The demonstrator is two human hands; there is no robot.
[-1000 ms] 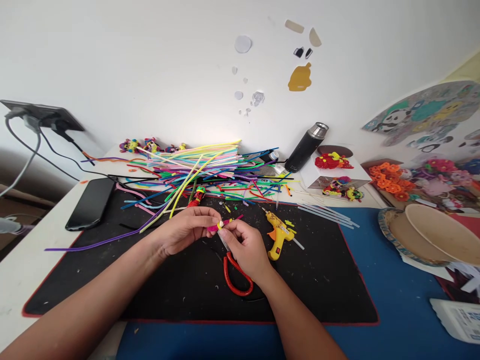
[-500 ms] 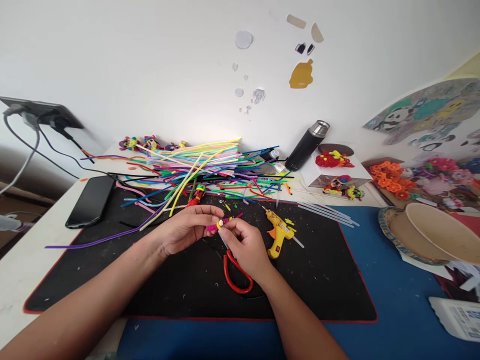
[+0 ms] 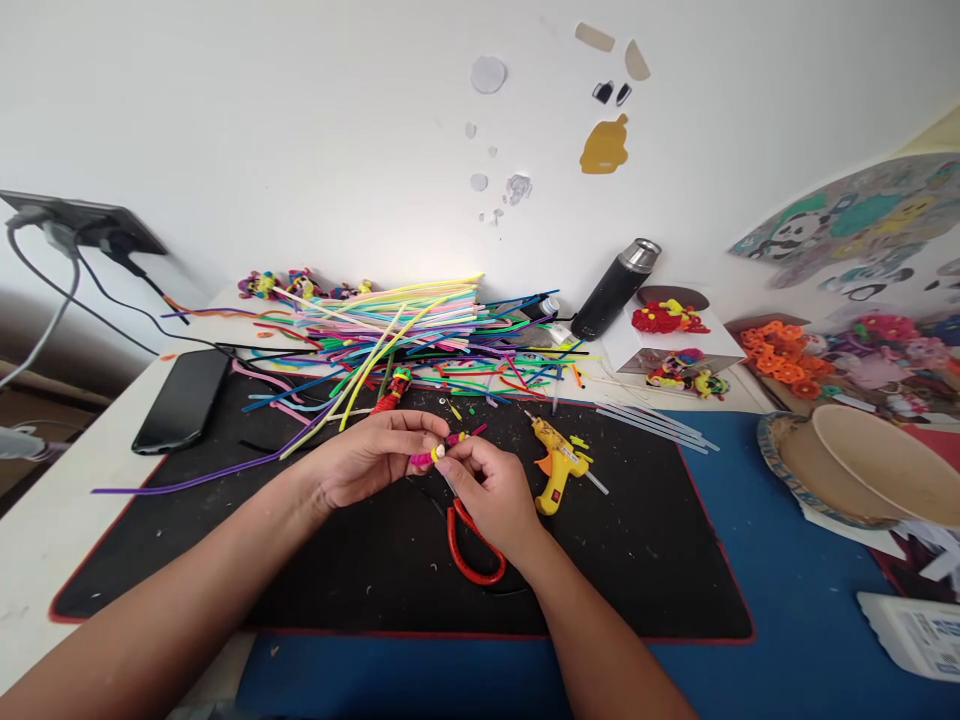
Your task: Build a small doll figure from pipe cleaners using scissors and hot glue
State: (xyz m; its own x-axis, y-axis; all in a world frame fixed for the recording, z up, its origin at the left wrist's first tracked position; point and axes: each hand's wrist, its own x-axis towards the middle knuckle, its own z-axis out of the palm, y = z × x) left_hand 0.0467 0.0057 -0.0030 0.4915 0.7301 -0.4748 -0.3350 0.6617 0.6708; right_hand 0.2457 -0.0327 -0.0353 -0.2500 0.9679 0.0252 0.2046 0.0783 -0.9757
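My left hand (image 3: pixel 382 452) pinches a small pink pipe-cleaner piece (image 3: pixel 422 459) with a yellow band and a whitish tip. My right hand (image 3: pixel 491 490) meets it from the right, thumb and forefinger closed at the yellow and white end. Another pink and yellow bit shows just behind the fingertips. Below my right hand lie scissors with red handles (image 3: pixel 480 575), their blades partly covered. A red pipe-cleaner figure with a green and yellow head (image 3: pixel 400 380) lies beyond my left hand. The yellow glue gun (image 3: pixel 556 465) rests to the right.
A heap of coloured pipe cleaners (image 3: pixel 390 320) spreads along the wall. On the left lies a black phone (image 3: pixel 182 400). A black flask (image 3: pixel 615 290) leans at the back, near a white box (image 3: pixel 634 350) with small figures. Clear glue sticks (image 3: pixel 656 425) and a bowl (image 3: pixel 892 465) are rightward.
Both hands stay almost in place. The pink piece has turned slightly between the fingers, and the pink and yellow bit behind them shows a little differently.
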